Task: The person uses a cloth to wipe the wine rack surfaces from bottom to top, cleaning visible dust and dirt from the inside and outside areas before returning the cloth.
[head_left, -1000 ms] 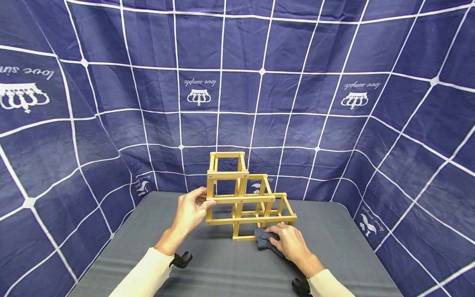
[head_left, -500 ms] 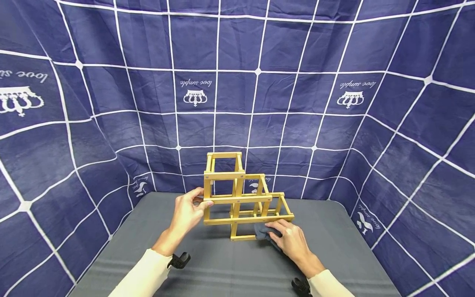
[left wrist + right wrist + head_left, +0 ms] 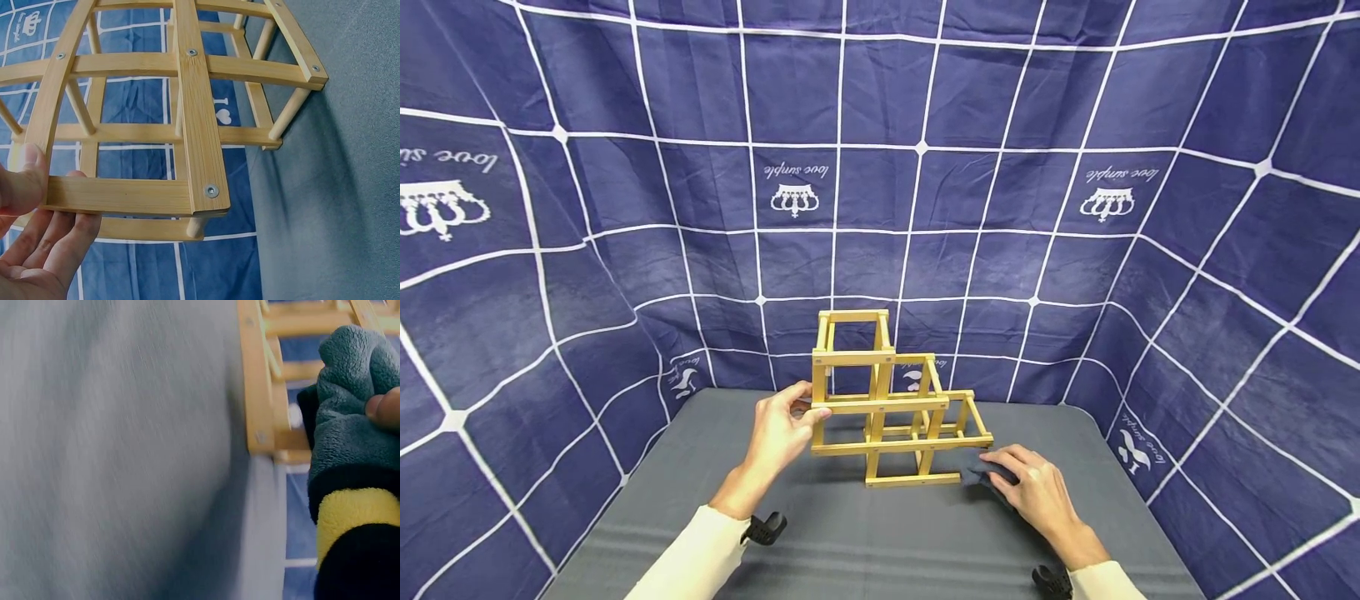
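Observation:
A light wooden rack of slats and round dowels rises in steps, its tallest part at the left. My left hand pinches its left side, thumb on the near face and fingers behind. Screw heads show along the slats in the left wrist view, where the thumb presses the rack's frame. At the rack's lower right, my right hand holds a bunched dark grey cloth by the end of the bottom rail. Up close, in the right wrist view, the cloth is fuzzy, with black and yellow bands.
The rack stands on a grey covered table. Dark blue fabric with white grid lines and crown prints hangs behind it and along both sides. Black straps circle the wrists.
My right hand has moved right with the cloth, from the middle of the rack's bottom rail to its right end. The left hand keeps its hold on the rack.

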A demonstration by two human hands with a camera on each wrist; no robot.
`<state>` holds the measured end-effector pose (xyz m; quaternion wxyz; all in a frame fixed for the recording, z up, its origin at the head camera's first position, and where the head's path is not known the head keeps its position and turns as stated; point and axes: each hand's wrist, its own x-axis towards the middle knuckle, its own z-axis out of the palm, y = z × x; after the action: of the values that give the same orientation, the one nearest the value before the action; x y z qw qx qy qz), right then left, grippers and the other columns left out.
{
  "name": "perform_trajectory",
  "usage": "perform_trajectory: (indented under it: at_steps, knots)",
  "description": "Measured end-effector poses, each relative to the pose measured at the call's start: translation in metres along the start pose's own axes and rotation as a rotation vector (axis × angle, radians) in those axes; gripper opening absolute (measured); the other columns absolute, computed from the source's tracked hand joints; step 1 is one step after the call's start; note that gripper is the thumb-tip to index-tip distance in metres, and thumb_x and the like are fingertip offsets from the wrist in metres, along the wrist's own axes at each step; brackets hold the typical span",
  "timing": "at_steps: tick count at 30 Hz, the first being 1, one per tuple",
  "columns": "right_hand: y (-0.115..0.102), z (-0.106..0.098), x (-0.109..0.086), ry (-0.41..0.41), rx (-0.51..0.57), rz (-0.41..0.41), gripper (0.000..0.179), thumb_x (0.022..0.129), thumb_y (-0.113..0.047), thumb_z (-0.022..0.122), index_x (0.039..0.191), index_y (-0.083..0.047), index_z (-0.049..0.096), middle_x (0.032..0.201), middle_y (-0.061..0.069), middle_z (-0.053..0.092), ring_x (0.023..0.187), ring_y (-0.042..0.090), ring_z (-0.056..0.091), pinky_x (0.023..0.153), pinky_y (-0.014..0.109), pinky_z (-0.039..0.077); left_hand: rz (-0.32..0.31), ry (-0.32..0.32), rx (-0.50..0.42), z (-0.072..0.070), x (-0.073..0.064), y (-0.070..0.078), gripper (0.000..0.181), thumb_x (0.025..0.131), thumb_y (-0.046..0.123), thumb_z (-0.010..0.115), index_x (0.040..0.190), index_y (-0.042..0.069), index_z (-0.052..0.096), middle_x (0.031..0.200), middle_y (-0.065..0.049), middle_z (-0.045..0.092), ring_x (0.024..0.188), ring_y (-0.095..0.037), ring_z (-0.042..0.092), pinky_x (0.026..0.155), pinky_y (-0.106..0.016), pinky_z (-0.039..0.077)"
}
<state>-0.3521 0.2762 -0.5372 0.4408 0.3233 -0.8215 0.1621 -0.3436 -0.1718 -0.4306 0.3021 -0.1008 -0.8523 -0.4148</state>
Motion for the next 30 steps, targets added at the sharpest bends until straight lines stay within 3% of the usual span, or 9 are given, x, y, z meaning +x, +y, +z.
perform_trajectory:
  at_steps: [4,10,14,18,21,24,30]
  knots:
    - [0.011,-0.003,-0.001,0.005,-0.015,-0.007,0.051,0.069,-0.003,0.108,0.111,-0.024,0.089,0.102,-0.005,0.084,0.084,0.020,0.081,0.071,0.043,0.064,0.001,0.001,0.000,-0.001,-0.003,-0.002,0.023,0.089,0.010,0.101,0.106,0.011,0.085,0.093,-0.008,0.090,0.087,-0.026,0.090,0.078,-0.040,0.071]
    - [0.013,0.009,-0.007,-0.045,-0.062,0.009,0.048,0.070,-0.006,0.109,0.109,-0.023,0.088,0.100,-0.005,0.083,0.082,0.018,0.081,0.067,0.040,0.064,0.010,-0.005,-0.006,0.000,-0.002,-0.003,0.023,0.089,0.010,0.101,0.106,0.010,0.085,0.094,-0.010,0.090,0.088,-0.028,0.090,0.076,-0.039,0.071]
    - [0.010,0.014,-0.015,-0.164,-0.052,0.115,0.046,0.071,-0.007,0.110,0.106,-0.025,0.088,0.097,-0.006,0.082,0.079,0.016,0.081,0.065,0.037,0.065,0.010,-0.019,-0.004,0.002,0.000,-0.002,0.024,0.088,0.009,0.101,0.105,0.010,0.084,0.094,-0.010,0.090,0.089,-0.028,0.090,0.076,-0.037,0.071]
    - [0.010,0.014,-0.015,-0.294,-0.002,0.252,0.042,0.077,-0.006,0.107,0.106,-0.029,0.089,0.097,-0.009,0.081,0.086,0.018,0.083,0.073,0.040,0.068,0.022,-0.023,-0.007,0.001,0.001,0.000,0.024,0.088,0.009,0.101,0.104,0.009,0.084,0.094,-0.010,0.090,0.089,-0.028,0.090,0.076,-0.037,0.071]
    - [0.012,0.013,-0.013,-0.345,0.008,0.268,0.040,0.080,-0.008,0.106,0.108,-0.031,0.088,0.099,-0.011,0.081,0.091,0.019,0.084,0.077,0.042,0.069,0.019,-0.015,-0.009,0.000,0.002,0.001,0.024,0.088,0.008,0.101,0.104,0.010,0.084,0.094,-0.010,0.090,0.088,-0.028,0.090,0.077,-0.039,0.071]
    - [0.014,0.014,-0.012,-0.310,0.006,0.205,0.041,0.079,-0.009,0.107,0.109,-0.030,0.087,0.100,-0.011,0.082,0.089,0.017,0.084,0.076,0.039,0.069,0.000,-0.010,-0.012,-0.002,0.001,0.000,0.024,0.087,0.007,0.101,0.104,0.010,0.084,0.094,-0.010,0.090,0.088,-0.028,0.090,0.076,-0.038,0.071]
    - [0.015,0.014,-0.008,-0.050,0.048,0.153,0.046,0.075,0.000,0.106,0.110,-0.024,0.090,0.100,-0.007,0.084,0.083,0.014,0.082,0.071,0.034,0.065,-0.001,-0.022,-0.019,-0.002,-0.001,0.001,0.026,0.088,0.009,0.101,0.108,0.009,0.085,0.097,-0.010,0.090,0.089,-0.029,0.090,0.078,-0.038,0.072]
